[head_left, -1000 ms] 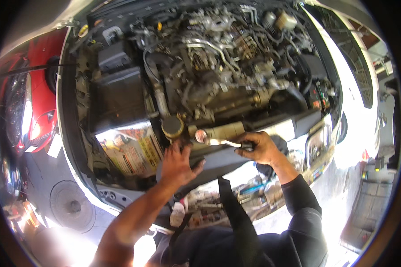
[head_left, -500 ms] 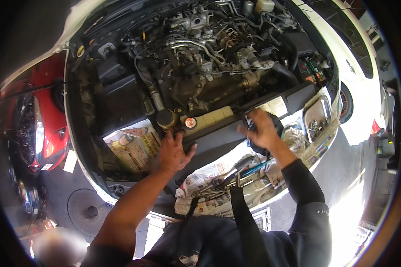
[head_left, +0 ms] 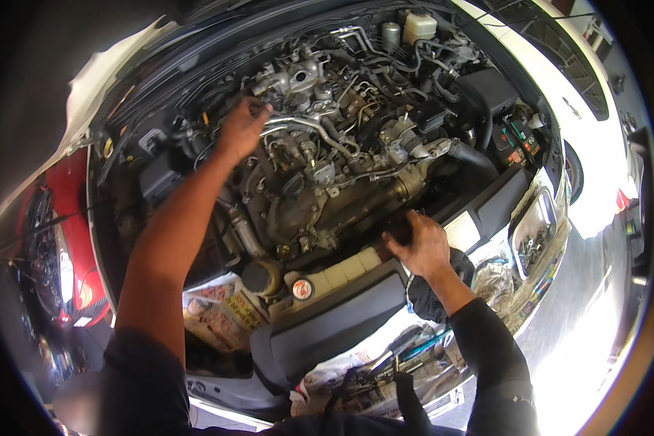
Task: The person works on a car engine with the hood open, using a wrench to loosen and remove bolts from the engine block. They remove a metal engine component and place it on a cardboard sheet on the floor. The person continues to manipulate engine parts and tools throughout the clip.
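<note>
My left hand [head_left: 241, 131] reaches over the engine [head_left: 320, 156] of a white car. Its fingers are curled beside a silver metal pipe [head_left: 298, 121]; what they grip, if anything, is hidden. Over the front panel [head_left: 341, 309] is my right hand [head_left: 427, 251], its thumb and fingers bent around something dark that I cannot make out. Below that wrist lies a black cloth-like bundle [head_left: 429, 296]. A pale coolant tank [head_left: 341, 270] with a round cap [head_left: 302, 289] stands to the left of this hand, and a dark round cap [head_left: 261, 277] is farther left.
Newspaper [head_left: 221, 320] covers the left front corner. Several hand tools [head_left: 392, 363] lie on more paper along the front edge, with a metal tray [head_left: 514, 251] of small parts to the right. A battery [head_left: 514, 142] sits at the right. Beyond the left fender stands a red car [head_left: 69, 240].
My left hand has gone from beside the coolant tank up and away over the engine. My right hand has shifted off the black bundle onto the panel's far edge. The view has moved forward.
</note>
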`<state>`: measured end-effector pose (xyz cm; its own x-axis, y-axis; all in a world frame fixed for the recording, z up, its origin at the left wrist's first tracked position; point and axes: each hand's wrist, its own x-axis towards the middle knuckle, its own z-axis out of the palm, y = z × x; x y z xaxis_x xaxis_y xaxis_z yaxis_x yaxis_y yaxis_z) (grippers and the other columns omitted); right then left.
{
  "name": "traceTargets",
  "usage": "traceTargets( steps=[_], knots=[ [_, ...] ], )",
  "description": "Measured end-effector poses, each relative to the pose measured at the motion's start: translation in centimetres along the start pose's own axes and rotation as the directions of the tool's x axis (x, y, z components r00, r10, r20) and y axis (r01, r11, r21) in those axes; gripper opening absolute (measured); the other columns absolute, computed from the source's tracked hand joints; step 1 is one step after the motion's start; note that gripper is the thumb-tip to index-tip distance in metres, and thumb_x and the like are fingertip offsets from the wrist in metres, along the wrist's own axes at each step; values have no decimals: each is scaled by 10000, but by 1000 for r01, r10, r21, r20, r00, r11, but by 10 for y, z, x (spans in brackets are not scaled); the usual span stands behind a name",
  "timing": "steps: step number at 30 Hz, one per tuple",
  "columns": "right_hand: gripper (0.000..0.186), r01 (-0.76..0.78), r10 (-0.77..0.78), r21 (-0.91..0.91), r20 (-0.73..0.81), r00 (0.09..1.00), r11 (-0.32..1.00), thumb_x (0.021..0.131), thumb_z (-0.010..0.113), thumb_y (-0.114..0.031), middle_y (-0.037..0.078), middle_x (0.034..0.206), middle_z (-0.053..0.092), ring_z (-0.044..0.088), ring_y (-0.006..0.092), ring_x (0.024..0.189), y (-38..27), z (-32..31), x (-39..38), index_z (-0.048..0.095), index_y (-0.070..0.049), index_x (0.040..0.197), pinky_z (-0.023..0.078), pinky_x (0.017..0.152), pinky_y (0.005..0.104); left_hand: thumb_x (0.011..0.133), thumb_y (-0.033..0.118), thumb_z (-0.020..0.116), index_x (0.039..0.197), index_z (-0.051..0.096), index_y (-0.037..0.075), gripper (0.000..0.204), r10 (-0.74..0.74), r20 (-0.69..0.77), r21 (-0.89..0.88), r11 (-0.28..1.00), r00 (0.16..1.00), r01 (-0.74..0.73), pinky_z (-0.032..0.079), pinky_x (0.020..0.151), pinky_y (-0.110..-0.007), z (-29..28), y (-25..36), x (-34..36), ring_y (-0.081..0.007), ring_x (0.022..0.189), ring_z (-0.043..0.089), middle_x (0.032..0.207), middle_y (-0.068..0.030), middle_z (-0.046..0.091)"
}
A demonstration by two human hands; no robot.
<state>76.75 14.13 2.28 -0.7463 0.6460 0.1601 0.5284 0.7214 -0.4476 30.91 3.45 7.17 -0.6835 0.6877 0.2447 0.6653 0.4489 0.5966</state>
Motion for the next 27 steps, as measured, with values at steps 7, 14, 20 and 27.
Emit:
traceTargets(
  steps=[7,14,20,27],
  knots=[
    [569,-48,50,-49,41,998,998,823,861,-484,217,972,743,731,450,951,3,5,-1,695,-17,1103,594,858,538,868,763,810,1744,232,-22,1310,-246,180,536,836,952,114,327,1361,-479,55,-52,147,-457,1669,281,1794,-293,287],
    [529,-89,90,-44,15,996,995,807,878,-453,207,935,723,717,452,917,-1,6,0,689,-28,1060,588,832,540,878,753,804,1754,125,-48,1367,-274,272,532,841,922,93,269,1385,-471,87,-77,175,-414,1698,229,1837,-267,183],
    [526,-113,116,-57,42,992,992,807,875,-432,212,947,729,724,448,932,-3,3,-1,706,-23,1092,592,838,539,899,700,810,1748,145,-50,1314,-219,245,484,872,944,77,337,1353,-467,88,-92,175,-420,1658,338,1807,-272,278],
    [562,-146,150,-61,65,987,987,814,871,-430,227,1006,750,736,452,984,-7,0,1,727,-15,1165,601,891,531,908,665,815,1788,119,61,1273,-127,205,371,928,970,43,317,1363,-474,87,-91,169,-412,1668,319,1812,-262,279]
  ],
)
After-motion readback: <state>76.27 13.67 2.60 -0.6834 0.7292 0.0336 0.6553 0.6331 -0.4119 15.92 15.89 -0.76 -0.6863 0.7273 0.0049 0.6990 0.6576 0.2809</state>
